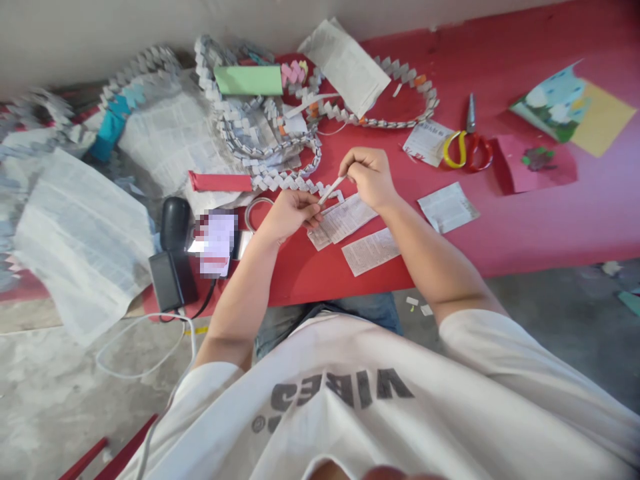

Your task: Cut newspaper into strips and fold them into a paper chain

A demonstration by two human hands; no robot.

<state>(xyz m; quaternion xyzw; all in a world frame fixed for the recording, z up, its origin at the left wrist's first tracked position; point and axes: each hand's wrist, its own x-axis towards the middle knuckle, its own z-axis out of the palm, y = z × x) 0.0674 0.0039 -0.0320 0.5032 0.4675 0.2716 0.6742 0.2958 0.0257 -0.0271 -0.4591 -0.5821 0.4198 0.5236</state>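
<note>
A narrow folded paper strip point(332, 191) slants between my two hands, over the red table. Its lower left end is pinched by my left hand point(293, 215), its upper right end by my right hand point(369, 175). Printed paper pieces point(345, 220) lie just beneath the strip, and another printed piece point(370, 252) is nearer the table's front edge, partly under my right forearm. Behind my left hand, a zigzag folded paper chain point(285, 180) runs from a red folded strip point(221, 182) towards the held strip; whether they join is unclear.
Scissors with yellow and red handles point(466, 148) lie right of my right hand, beside paper scraps point(449, 207). Folded chains and large paper sheets point(85, 233) cover the left. A phone point(217, 243), black adapter point(173, 280) and white cable point(145, 319) sit near my left forearm.
</note>
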